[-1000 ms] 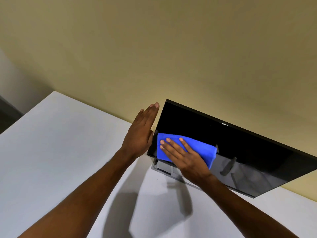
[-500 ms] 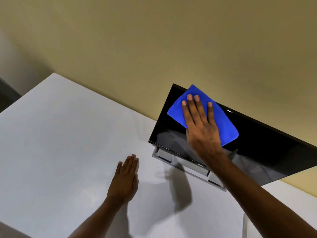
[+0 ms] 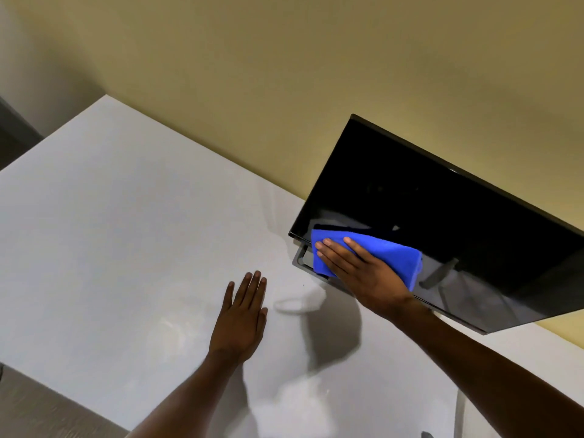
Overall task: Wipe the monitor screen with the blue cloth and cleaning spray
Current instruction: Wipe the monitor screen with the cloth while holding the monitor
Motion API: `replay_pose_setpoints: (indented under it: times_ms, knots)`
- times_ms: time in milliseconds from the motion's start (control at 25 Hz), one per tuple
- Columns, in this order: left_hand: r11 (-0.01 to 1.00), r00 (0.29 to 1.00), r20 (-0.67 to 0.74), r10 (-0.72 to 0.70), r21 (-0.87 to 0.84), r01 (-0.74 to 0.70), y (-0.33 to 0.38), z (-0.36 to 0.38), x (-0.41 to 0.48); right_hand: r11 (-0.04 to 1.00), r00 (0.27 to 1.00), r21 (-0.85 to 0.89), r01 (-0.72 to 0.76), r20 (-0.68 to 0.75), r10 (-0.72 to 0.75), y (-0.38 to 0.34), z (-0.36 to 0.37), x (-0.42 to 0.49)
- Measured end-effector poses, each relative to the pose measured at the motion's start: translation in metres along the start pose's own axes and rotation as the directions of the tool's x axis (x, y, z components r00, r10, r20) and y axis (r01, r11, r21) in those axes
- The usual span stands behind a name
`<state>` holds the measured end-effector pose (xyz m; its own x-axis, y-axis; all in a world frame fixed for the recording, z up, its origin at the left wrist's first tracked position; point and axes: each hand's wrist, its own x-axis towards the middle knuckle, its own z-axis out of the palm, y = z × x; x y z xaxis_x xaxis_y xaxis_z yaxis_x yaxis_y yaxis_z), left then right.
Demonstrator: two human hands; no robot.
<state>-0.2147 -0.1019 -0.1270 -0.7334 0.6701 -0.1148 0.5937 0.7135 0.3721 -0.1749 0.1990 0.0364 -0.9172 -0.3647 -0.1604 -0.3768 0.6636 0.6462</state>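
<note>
White matte flat bench fills the frame from 9 to 6 o'clock, with a plain yellow-beige wall behind it at 12. Strip of grey wood-grain floor at 7 o'clock.

Left grip, a bare hand, just past 6 o'clock: palm down flat on the bench, fingers straight and together pointing to 12, holding nothing.

Grey rectangular monitor stand base sits on the bench at 4 o'clock of centre, partly behind the cloth.

Right grip, a bare hand: fingers straight and slightly spread, pointing to 10 o'clock, pressing flat on the folded blue microfibre cloth, not curled round it.

The cloth lies against the 7 o'clock corner of the black glossy flat monitor screen, overhanging the bottom edge. The monitor fills 3 o'clock, appears tilted in view, and is cut off by the right edge.
</note>
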Motion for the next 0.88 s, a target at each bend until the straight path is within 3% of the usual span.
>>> replay_pose_setpoints:
  times_ms: [240, 640, 880]
  knots:
    - [1.000, 0.999, -0.052, -0.001, 0.009, 0.001, 0.001, 0.005, -0.003, 0.996, 0.992, -0.030, 0.078, 0.104, -0.075, 0.011, 0.003, -0.036]
    - [1.000, 0.998, -0.063, 0.005, 0.010, -0.004, 0.000, 0.006, -0.002, 0.999, 0.999, 0.031, -0.013, -0.044, 0.015, -0.030, -0.024, 0.082]
    - [1.000, 0.997, -0.082, 0.010, -0.003, -0.010, 0.001, 0.006, -0.003, 0.998, 1.000, 0.054, -0.016, -0.015, 0.017, -0.007, -0.022, 0.047]
